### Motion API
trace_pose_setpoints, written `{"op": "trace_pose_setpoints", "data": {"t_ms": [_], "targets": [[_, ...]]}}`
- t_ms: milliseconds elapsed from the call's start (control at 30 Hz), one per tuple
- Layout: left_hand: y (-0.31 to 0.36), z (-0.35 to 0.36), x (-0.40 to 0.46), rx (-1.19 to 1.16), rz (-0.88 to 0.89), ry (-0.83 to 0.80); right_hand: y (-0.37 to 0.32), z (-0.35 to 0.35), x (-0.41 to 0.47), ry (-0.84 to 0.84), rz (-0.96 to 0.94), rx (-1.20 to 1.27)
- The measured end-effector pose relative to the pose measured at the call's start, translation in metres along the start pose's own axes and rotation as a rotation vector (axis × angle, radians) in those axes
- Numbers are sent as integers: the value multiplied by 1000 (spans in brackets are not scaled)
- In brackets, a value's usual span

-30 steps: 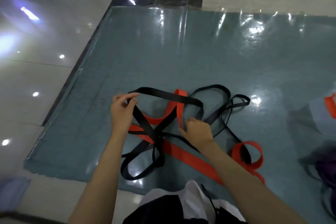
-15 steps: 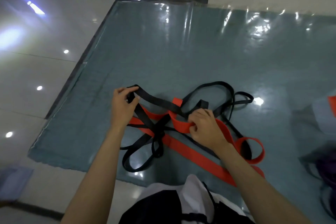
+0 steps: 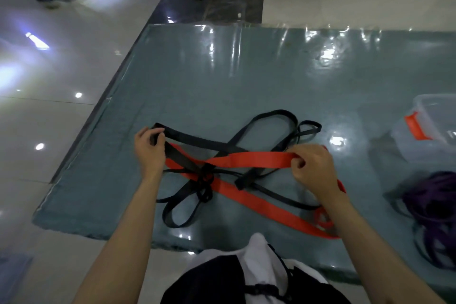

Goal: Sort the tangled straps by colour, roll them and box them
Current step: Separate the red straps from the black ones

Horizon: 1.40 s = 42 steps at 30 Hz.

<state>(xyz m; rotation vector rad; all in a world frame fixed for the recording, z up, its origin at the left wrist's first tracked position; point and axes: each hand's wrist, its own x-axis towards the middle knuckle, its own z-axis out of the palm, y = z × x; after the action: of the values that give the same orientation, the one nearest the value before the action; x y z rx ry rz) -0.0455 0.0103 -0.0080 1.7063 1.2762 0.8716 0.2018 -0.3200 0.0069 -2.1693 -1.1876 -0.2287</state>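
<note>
On a grey-blue mat (image 3: 246, 81) covered in glossy plastic film, spread over the tiled floor (image 3: 49, 106), lie two tangled straps. The black strap (image 3: 197, 140) is a narrow flat webbing that runs in several loops across the middle of the mat and bunches into a knot near the centre, where it crosses the red strap (image 3: 256, 159). The red one is wider, flat and bright (almost orange in this light); one length is lifted off the mat and stretched roughly level, another lies diagonally on the mat toward the lower right.

The left hand (image 3: 150, 148) has its fingers and thumb curled round a fold of the black strap at the tangle's left end. The right hand (image 3: 313, 168) pinches the raised red strap at its right end, fingers curled over it.

At the right edge of the mat stands a clear plastic box (image 3: 429, 131) with an orange latch, and near it lies a heap of purple straps (image 3: 439, 205).
</note>
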Motion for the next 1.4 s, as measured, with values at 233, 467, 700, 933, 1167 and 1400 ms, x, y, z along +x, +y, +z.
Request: {"op": "trace_pose_setpoints", "data": {"t_ms": [233,467,700,933,1167,1400], "targets": [[-10,-17,-4,10,47,38,31,-13,-11,227,646,10],[-38,-38,-7,317,31,-40,53,-13,-26,298,847,62],[-21,-3,-36,451,322,-372,61,3,-41,-191,806,34],[-11,48,-50,617,231,-643,42,11,-34,-749,784,174],[-6,69,-39,1223,208,-557,14,28,-19,-828,575,26],[-11,70,-8,1432,209,-558,3,62,-9,-815,463,-170]]}}
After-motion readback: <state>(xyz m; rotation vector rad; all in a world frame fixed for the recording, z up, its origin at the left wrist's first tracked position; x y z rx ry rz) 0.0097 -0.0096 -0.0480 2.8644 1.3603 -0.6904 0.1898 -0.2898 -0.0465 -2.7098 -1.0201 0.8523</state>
